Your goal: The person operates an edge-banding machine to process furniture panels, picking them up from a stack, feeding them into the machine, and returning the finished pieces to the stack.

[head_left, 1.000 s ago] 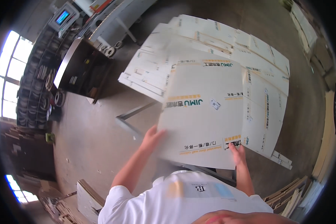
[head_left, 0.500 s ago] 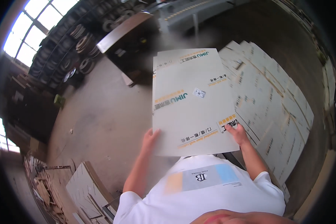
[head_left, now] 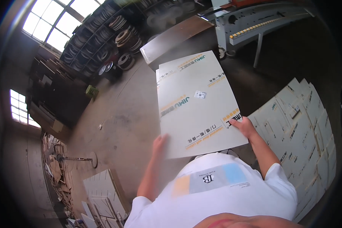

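Observation:
I carry a large white panel (head_left: 201,117) in front of my body, covered with printed lettering and a small pale label (head_left: 200,94). A second edge peeks out along its upper left side, so there may be more than one board. My left hand (head_left: 159,145) is closed at the left edge near the lower corner, slightly blurred. On the right edge, my right hand (head_left: 246,127) grips with its thumb lying on the top face. The fingers of both hands are hidden under the panel.
Stacked white panels (head_left: 292,140) fill the right side; more lean at lower left (head_left: 104,190). Ahead are a brown-topped table (head_left: 178,37) and a grey machine (head_left: 231,28) with a yellow-toothed rail. Reels (head_left: 125,38) line the back shelves. A round-based stand (head_left: 94,160) lies on the floor left.
The surroundings have shifted rightward in the picture as I turn left, bringing more of the grey machine into sight. The panel stays held between both hands.

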`<state>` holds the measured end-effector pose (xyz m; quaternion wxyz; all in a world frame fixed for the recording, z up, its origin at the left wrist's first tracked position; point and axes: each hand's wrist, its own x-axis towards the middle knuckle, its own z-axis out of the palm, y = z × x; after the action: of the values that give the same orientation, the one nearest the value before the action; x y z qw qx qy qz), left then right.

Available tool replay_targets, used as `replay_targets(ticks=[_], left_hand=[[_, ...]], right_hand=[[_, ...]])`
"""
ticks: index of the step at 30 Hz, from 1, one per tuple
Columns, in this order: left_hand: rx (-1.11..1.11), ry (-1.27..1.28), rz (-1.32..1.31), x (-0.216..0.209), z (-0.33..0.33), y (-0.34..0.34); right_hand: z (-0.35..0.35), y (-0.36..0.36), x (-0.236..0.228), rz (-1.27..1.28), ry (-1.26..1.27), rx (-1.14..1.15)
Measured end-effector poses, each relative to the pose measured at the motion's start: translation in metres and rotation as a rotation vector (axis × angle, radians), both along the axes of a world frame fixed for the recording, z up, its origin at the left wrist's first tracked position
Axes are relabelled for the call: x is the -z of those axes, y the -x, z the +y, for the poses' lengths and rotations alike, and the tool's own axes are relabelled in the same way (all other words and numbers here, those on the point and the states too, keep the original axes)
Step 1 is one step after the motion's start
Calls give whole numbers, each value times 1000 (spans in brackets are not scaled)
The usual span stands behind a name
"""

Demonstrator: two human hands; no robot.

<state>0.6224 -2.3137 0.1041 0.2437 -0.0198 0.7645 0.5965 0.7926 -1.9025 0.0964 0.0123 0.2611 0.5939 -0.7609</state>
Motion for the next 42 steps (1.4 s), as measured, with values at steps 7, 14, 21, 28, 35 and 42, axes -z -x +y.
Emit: replay_targets(ticks=[7, 14, 21, 28, 35, 42], left_hand=[[-139, -181, -21, 9, 70, 161], [-144, -126, -33, 67, 134, 350], [-212, -197, -164, 68, 250, 495], [-87, 726, 632, 109, 363, 591], [-87, 721, 511, 105, 435, 599], [-53, 114, -133, 78, 546, 540]], right_hand=[[69, 204, -11, 15, -66, -72], [142, 396, 46, -52, -172, -119], [241, 566, 57, -136, -209, -120], [364, 687, 123, -121, -732, -33], [443, 739, 119, -259, -715, -165], [501, 718, 125, -246, 195, 338]])
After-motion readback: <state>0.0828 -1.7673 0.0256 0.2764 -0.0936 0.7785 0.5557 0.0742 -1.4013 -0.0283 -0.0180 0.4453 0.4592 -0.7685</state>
